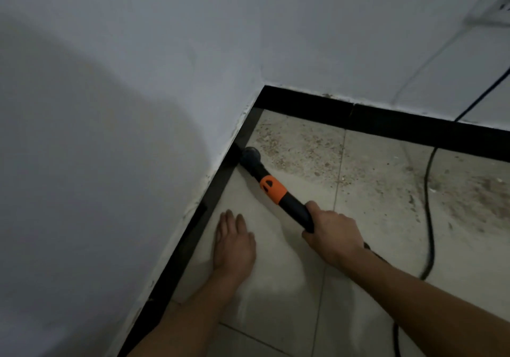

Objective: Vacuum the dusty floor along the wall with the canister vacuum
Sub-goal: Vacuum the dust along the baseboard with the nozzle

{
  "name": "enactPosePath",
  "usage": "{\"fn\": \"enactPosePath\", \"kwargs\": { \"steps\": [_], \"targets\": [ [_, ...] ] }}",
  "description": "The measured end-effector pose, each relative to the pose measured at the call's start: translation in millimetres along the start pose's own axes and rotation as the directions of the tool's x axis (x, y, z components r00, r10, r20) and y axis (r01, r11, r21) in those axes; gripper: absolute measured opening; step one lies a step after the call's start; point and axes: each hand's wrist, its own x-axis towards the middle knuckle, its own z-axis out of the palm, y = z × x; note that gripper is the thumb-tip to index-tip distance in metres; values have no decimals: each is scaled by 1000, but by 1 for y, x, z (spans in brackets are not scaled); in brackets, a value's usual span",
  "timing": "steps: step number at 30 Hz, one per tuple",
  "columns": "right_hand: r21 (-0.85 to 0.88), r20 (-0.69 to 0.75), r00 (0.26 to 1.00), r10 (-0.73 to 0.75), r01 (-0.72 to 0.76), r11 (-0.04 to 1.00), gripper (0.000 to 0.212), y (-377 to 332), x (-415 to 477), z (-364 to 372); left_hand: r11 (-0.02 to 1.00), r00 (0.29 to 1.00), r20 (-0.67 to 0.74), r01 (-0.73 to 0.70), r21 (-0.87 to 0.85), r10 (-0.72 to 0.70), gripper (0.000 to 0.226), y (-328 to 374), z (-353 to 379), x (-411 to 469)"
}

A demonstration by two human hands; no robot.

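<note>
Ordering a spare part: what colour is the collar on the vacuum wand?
Orange collar, on the black wand; head view.

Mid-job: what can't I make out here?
Head view:
Vacuum canister: out of frame; only its black wand with orange collar shows, in the right hand.
Nozzle mouth: at the black skirting board, hidden by its own head.
Thin black cable: both ends cut by frame edges.
White wall fixture, top right: blurred.

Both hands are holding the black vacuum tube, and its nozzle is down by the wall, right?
Not both. Only the right hand holds the black vacuum tube; the left hand rests flat on the floor. The nozzle is down by the wall, as you said. The head view shows this.
</note>
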Motion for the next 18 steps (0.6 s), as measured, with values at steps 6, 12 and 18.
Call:
{"fn": "enactPosePath", "kwargs": {
  "steps": [6, 12, 18],
  "targets": [
    [-64, -59, 997, 49, -53, 997, 35, 25, 52, 4, 995, 991, -130, -10, -99, -3, 51, 8, 12, 12],
    [-40, -94, 990, 107, -111, 993, 34, 47, 116, 0, 991, 979, -201, -66, -119, 41, 50, 7, 19, 15],
    [-1, -115, 984, 139, -140, 990, 33, 58, 162, -3, 996, 985, -173, -41, -77, 27, 54, 9, 16, 18]
  ]
}}
